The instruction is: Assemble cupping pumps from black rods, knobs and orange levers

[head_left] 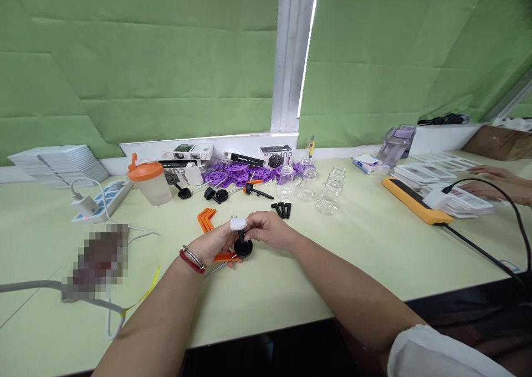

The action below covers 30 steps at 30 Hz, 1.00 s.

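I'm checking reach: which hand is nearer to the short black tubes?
Right. The right hand is just on the near side of the short black tubes; the left hand is farther away, toward their left.

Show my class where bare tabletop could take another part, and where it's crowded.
A bare patch of pale green tabletop lies between the right forearm, the transparent flared pieces and the long yellow power strip; another, near the front edge, between that forearm and the left forearm. It's crowded along the back, with purple openwork pieces and printed boxes.
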{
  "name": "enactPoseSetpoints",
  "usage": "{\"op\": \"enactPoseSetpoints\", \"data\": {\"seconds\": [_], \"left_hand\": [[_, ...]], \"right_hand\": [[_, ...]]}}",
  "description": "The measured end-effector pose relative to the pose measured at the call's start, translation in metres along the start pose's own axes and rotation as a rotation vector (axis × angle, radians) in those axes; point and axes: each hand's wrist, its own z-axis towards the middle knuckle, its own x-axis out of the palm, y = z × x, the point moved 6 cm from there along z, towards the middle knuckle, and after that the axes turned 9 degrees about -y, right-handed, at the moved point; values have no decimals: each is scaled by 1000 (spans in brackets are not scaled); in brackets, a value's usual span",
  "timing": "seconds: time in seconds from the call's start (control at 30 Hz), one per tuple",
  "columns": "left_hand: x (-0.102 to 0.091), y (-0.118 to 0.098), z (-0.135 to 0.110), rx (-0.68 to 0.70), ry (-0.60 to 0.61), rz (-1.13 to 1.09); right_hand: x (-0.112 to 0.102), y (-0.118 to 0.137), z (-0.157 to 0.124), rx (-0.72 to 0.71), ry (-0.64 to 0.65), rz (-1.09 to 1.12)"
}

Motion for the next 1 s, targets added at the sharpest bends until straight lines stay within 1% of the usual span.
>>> {"op": "enactPoseSetpoints", "data": {"seconds": [0.3, 0.5, 0.67, 0.77, 1.0], "left_hand": [[0, 2, 1, -4, 29, 3], [-2, 4, 3, -7, 25, -17], [0, 3, 1, -8, 21, 13], [2, 0, -1, 14, 31, 9], [3, -1, -2, 16, 38, -7]], "right_hand": [[1, -4, 0, 15, -7, 60], [1, 5, -1, -113, -22, -48], [0, 1, -1, -51, -41, -21], [0, -3, -1, -22, -46, -2], [0, -8, -1, 9, -65, -8]]}}
